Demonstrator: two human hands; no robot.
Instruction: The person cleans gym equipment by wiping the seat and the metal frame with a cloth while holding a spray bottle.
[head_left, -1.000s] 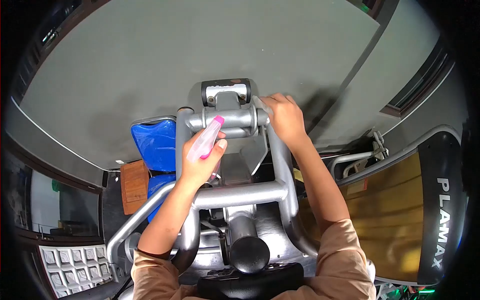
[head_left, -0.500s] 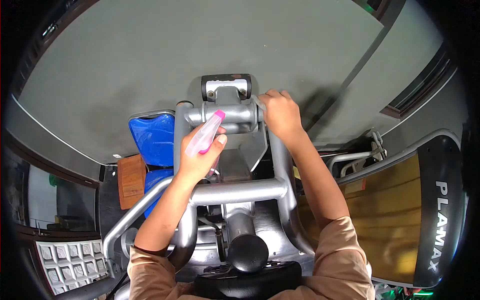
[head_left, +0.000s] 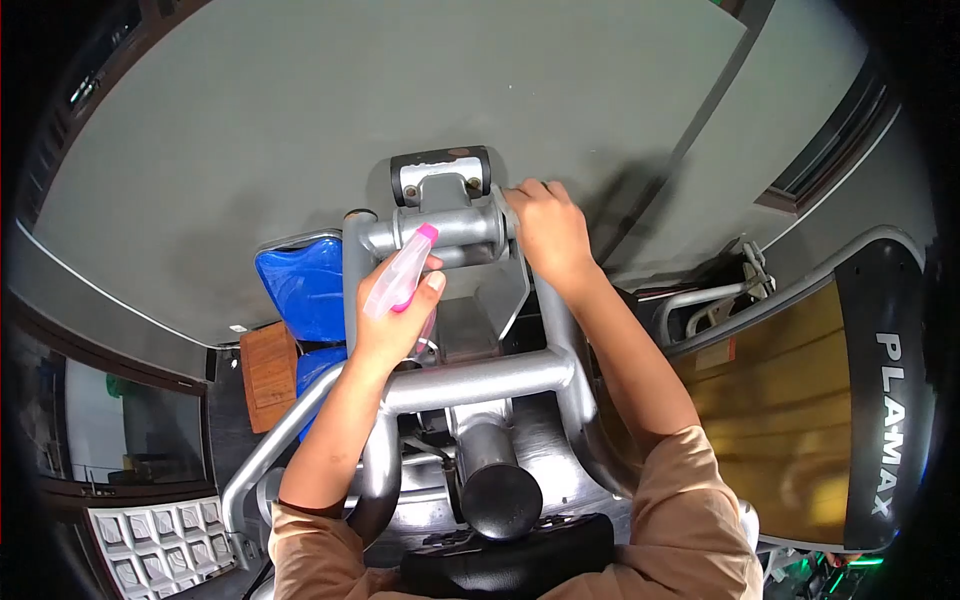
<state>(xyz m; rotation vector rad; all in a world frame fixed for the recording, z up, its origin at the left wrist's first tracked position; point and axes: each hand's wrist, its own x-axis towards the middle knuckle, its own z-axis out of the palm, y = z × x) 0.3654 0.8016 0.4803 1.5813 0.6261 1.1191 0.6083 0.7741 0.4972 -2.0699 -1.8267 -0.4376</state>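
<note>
My left hand (head_left: 390, 320) is wrapped round a spray bottle with a translucent white head and pink nozzle (head_left: 402, 270), held in front of the silver crossbar (head_left: 450, 227) of a gym machine. The fingers of my right hand (head_left: 550, 232) are curled at the right end of that crossbar, beside a metal flange; what they hold, if anything, is hidden. Above the bar sits a black-capped bracket (head_left: 440, 175). A thicker silver tube (head_left: 478, 384) crosses the frame nearer to me.
A blue chair (head_left: 303, 290) and a brown wooden block (head_left: 268, 377) stand at the left. Nearest me are a round black end cap (head_left: 502, 501) and black pad (head_left: 510, 562). A panel marked PLAMAX (head_left: 885, 420) is at the right, a grey wall (head_left: 400, 80) ahead.
My right hand has shifted slightly down and in against the end of the crossbar, and the pale material seen at its fingers earlier is now hidden. The left hand keeps its grip on the bottle.
</note>
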